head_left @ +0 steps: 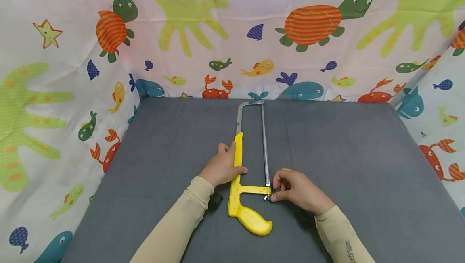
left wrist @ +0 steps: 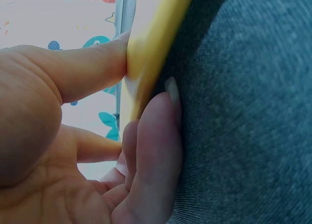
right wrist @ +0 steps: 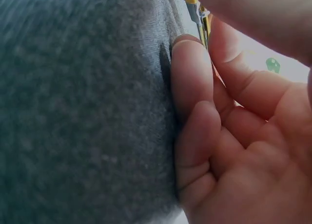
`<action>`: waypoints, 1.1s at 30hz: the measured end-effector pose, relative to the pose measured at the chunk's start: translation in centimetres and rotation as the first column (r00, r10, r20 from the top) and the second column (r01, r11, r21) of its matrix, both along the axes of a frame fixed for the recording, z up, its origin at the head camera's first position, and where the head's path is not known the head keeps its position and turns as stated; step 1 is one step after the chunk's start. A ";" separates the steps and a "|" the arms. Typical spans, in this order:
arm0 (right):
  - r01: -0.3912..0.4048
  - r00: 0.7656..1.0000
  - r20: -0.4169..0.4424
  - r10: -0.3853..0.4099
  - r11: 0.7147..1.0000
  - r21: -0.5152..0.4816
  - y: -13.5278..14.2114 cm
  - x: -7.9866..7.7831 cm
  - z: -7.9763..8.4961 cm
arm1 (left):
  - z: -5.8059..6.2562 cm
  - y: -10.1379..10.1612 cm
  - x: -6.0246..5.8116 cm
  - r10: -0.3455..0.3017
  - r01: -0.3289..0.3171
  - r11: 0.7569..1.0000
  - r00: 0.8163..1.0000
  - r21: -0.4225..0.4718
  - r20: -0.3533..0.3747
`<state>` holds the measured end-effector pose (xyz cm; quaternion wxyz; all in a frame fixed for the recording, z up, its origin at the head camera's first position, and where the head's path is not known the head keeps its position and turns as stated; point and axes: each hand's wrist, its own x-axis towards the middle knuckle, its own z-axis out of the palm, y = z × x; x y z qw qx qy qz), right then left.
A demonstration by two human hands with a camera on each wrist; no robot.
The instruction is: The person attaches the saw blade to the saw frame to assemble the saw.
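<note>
A hacksaw [head_left: 236,156] with a yellow frame and yellow handle [head_left: 254,220] lies on the grey tabletop, its handle toward me. My left hand [head_left: 221,166] grips the yellow frame. In the left wrist view, the thumb and fingers of that hand lie on two sides of the yellow bar [left wrist: 156,44]. The silver blade [head_left: 265,146] runs along the right side, down to a small wing nut [head_left: 267,197] at its near end. Beside the wing nut is my right hand [head_left: 301,190], fingers bent, thumb tip at or very near the nut; contact is unclear.
The grey tabletop [head_left: 345,146] extends around the saw on both sides. A white curtain [head_left: 225,25] printed with sea animals stands along the back, left and right edges. Dark straps or shadows show under both wrists.
</note>
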<state>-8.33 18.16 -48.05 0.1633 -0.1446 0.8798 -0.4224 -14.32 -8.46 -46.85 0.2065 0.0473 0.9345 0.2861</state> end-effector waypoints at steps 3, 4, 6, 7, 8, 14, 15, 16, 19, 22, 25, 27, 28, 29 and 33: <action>-0.011 1.000 -0.028 0.011 1.000 0.003 -0.1 0.0 -0.1 | 0.2 0.0 0.0 0.000 0.000 1.000 1.000 0.007 0.005; -0.014 0.999 -0.037 0.014 1.000 0.006 -0.2 0.0 -0.1 | 0.2 -0.1 0.0 0.002 -0.002 1.000 1.000 0.006 0.006; -0.016 0.999 -0.050 0.016 1.000 0.016 -0.3 0.1 -0.1 | 0.3 -0.1 -0.1 0.003 -0.003 1.000 1.000 -0.003 0.004; -0.014 0.998 -0.054 0.016 1.000 0.022 -0.4 0.1 -0.1 | 0.3 -0.1 -0.1 0.000 0.000 1.000 1.000 -0.009 0.005; -0.012 0.998 -0.059 0.014 1.000 0.028 -0.5 0.1 -0.1 | 0.3 -0.1 -0.2 0.000 0.000 1.000 1.000 -0.014 0.005; -0.022 0.998 -0.052 0.025 0.998 0.066 -0.6 0.2 0.1 | 0.3 0.1 -0.1 0.005 -0.004 0.999 1.000 -0.034 0.011; -0.022 0.999 -0.037 0.024 0.998 0.067 -0.6 0.3 0.1 | 0.3 0.1 -0.1 0.005 -0.004 0.999 1.000 -0.033 0.011; -0.018 1.000 -0.020 0.019 0.997 0.069 -0.6 0.4 0.2 | 0.2 0.2 -0.1 0.005 -0.005 1.000 1.000 -0.030 0.011; 0.012 1.000 0.005 -0.013 0.996 0.088 -0.9 0.6 0.3 | 0.0 0.2 -0.1 0.005 -0.005 1.000 1.000 -0.016 0.006; 0.056 0.998 0.001 -0.057 0.991 0.120 -1.6 0.9 0.5 | -0.1 0.3 -0.2 0.005 -0.005 1.000 1.000 -0.015 0.007; 0.099 0.995 -0.012 -0.098 0.984 0.149 -2.4 1.1 0.7 | -0.1 0.2 -0.2 0.006 -0.006 1.000 1.000 -0.021 0.004; 0.133 0.991 -0.003 -0.135 0.977 0.165 -2.8 1.3 0.8 | -0.1 0.2 -0.1 0.004 -0.004 1.000 1.000 -0.022 0.003; 0.147 0.989 0.003 -0.150 0.974 0.174 -3.0 1.4 0.9 | -0.1 0.2 -0.1 0.004 -0.004 1.000 1.000 -0.018 0.001; 0.158 0.987 0.012 -0.163 0.970 0.183 -3.1 1.5 1.0 | -0.1 0.1 -0.1 0.005 -0.005 1.000 1.000 -0.012 -0.002; 0.166 0.984 0.030 -0.175 0.966 0.196 -3.2 1.5 1.1 | -0.1 0.0 0.0 0.007 -0.007 1.000 1.000 0.003 0.000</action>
